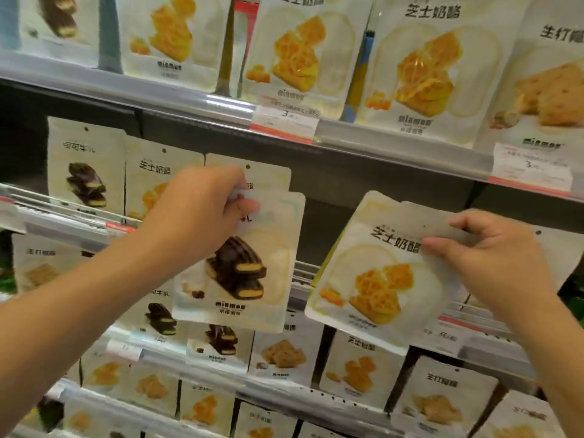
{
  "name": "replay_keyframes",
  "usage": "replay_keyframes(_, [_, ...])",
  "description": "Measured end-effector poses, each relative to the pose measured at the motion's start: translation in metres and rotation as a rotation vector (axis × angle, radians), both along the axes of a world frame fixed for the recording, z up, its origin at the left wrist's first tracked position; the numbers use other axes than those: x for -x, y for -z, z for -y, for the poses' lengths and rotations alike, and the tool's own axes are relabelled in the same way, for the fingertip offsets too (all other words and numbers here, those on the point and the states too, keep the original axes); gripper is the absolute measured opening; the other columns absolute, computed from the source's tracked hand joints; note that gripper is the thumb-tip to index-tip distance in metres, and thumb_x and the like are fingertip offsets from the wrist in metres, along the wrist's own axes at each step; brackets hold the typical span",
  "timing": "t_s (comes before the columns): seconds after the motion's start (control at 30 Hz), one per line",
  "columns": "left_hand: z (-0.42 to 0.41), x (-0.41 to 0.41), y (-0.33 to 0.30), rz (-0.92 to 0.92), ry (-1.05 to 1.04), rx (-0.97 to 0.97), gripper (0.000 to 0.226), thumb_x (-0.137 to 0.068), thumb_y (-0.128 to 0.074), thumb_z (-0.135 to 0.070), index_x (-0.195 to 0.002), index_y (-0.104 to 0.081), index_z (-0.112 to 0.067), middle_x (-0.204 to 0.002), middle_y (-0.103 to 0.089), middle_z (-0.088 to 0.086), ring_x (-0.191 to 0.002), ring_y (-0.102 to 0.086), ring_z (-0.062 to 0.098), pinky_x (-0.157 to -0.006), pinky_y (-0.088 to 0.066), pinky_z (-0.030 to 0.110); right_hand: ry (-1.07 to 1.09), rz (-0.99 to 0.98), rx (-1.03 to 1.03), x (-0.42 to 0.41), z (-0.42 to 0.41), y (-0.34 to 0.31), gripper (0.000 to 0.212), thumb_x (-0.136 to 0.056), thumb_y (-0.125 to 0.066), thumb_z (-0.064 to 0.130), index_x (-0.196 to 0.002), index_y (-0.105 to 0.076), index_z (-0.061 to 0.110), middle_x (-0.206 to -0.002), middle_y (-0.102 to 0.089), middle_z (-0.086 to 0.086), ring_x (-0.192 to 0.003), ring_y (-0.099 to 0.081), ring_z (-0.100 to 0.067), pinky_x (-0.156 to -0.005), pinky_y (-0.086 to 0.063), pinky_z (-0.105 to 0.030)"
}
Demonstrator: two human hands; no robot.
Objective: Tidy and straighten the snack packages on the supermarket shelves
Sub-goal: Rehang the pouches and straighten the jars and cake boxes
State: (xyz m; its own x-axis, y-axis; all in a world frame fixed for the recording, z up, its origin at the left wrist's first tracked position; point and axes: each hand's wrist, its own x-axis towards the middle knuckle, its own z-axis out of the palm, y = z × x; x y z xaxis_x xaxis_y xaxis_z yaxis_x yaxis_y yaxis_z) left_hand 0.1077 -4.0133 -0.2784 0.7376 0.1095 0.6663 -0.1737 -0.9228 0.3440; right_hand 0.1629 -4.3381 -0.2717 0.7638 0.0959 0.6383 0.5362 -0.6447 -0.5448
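My left hand pinches the top edge of a white snack pouch with dark chocolate biscuits, held in front of the middle shelf. To its right, my right hand grips the upper right part of a white pouch with yellow cheese waffles, which hangs tilted with its top leaning right. Behind the left hand stand a chocolate pouch and a cheese pouch upright on the middle shelf.
The upper shelf rail carries price tags and a row of cheese waffle pouches. Lower shelves hold several more pouches. The dark gap on the middle shelf lies behind the two held pouches.
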Motion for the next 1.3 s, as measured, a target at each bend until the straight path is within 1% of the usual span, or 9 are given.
replay_keyframes(0.13, [-0.019,0.008,0.016,-0.071,-0.025,0.017,0.014,-0.088,-0.063,-0.038,-0.092,-0.057,-0.025,-0.076,-0.063,-0.009,-0.073,-0.062,0.012,-0.059,-0.05,0.027,-0.02,0.291,0.025,-0.017,-0.033,-0.028,0.019,-0.081,-0.076,0.018,-0.074,-0.068,0.033,-0.071,-0.064,0.023,-0.07,-0.058,0.001,-0.067,-0.045,-0.009])
replay_keyframes(0.2, [-0.027,0.013,0.024,-0.076,-0.029,0.023,0.016,-0.088,-0.063,-0.037,-0.092,-0.058,-0.022,-0.077,-0.064,-0.006,-0.074,-0.063,0.015,-0.063,-0.054,0.035,-0.003,0.477,0.055,-0.026,-0.051,-0.031,0.009,-0.084,-0.073,0.01,-0.088,-0.074,0.018,-0.076,-0.065,0.012,-0.073,-0.055,0.001,-0.067,-0.04,-0.002])
replay_keyframes(0.3, [-0.037,0.02,0.036,-0.11,-0.035,0.052,0.017,-0.089,-0.063,-0.037,-0.087,-0.056,-0.022,-0.077,-0.067,-0.002,-0.074,-0.063,0.017,-0.068,-0.055,0.038,0.015,0.682,0.131,-0.042,-0.075,-0.02,0.009,-0.085,-0.068,0.005,-0.091,-0.074,0.003,-0.081,-0.072,-0.008,-0.075,-0.06,-0.009,-0.073,-0.039,-0.011])
replay_keyframes(0.37, [-0.042,0.024,0.046,-0.12,-0.04,0.062,0.018,-0.089,-0.065,-0.035,-0.085,-0.057,-0.019,-0.076,-0.067,-0.001,-0.073,-0.062,0.018,-0.068,-0.053,0.038,-0.016,0.735,0.181,-0.051,-0.087,-0.006,0.014,-0.089,-0.062,0.011,-0.091,-0.074,0.002,-0.083,-0.073,-0.011,-0.076,-0.064,-0.016,-0.074,-0.044,-0.017])
replay_keyframes(0.6, [-0.054,0.032,0.069,-0.189,-0.057,0.033,0.019,-0.092,-0.061,-0.034,-0.089,-0.06,-0.015,-0.082,-0.065,0.0,-0.078,-0.059,0.021,-0.07,-0.05,0.038,0.002,0.538,0.218,-0.083,-0.098,0.01,0.012,-0.086,-0.067,0.001,-0.096,-0.073,0.005,-0.087,-0.073,-0.009,-0.08,-0.068,-0.025,-0.076,-0.049,-0.027])
replay_keyframes(0.9, [-0.052,0.025,0.072,-0.163,-0.016,0.073,0.017,-0.09,-0.065,-0.031,-0.082,-0.057,-0.018,-0.076,-0.061,-0.002,-0.073,-0.056,0.019,-0.066,-0.048,0.036,0.126,0.218,0.154,-0.115,-0.093,-0.013,0.022,-0.091,-0.068,0.017,-0.111,-0.072,0.01,-0.107,-0.071,-0.015,-0.108,-0.061,-0.036,-0.091,-0.035,-0.026])
replay_keyframes(1.0, [-0.051,0.019,0.074,-0.171,-0.01,0.067,0.017,-0.091,-0.063,-0.031,-0.085,-0.059,-0.016,-0.077,-0.062,-0.002,-0.074,-0.056,0.019,-0.066,-0.048,0.036,0.212,0.132,0.219,-0.119,-0.095,-0.016,0.026,-0.092,-0.065,0.027,-0.115,-0.069,0.015,-0.115,-0.068,-0.015,-0.113,-0.057,-0.036,-0.093,-0.039,-0.03])
replay_keyframes(1.17, [-0.048,0.011,0.078,-0.186,0.013,0.066,0.019,-0.091,-0.063,-0.031,-0.085,-0.059,-0.014,-0.075,-0.06,-0.002,-0.072,-0.055,0.019,-0.066,-0.047,0.037,0.257,0.057,0.377,-0.112,-0.099,-0.013,0.021,-0.093,-0.062,0.034,-0.105,-0.068,0.018,-0.099,-0.071,-0.013,-0.097,-0.062,-0.035,-0.085,-0.048,-0.036])
replay_keyframes(1.3, [-0.048,0.006,0.079,-0.178,0.032,0.064,0.019,-0.09,-0.064,-0.032,-0.082,-0.058,-0.016,-0.073,-0.058,-0.005,-0.069,-0.052,0.015,-0.06,-0.043,0.032,0.307,-0.059,0.529,-0.105,-0.105,-0.013,0.019,-0.093,-0.057,0.044,-0.105,-0.062,0.03,-0.086,-0.061,-0.001,-0.093,-0.057,-0.03,-0.082,-0.046,-0.035])
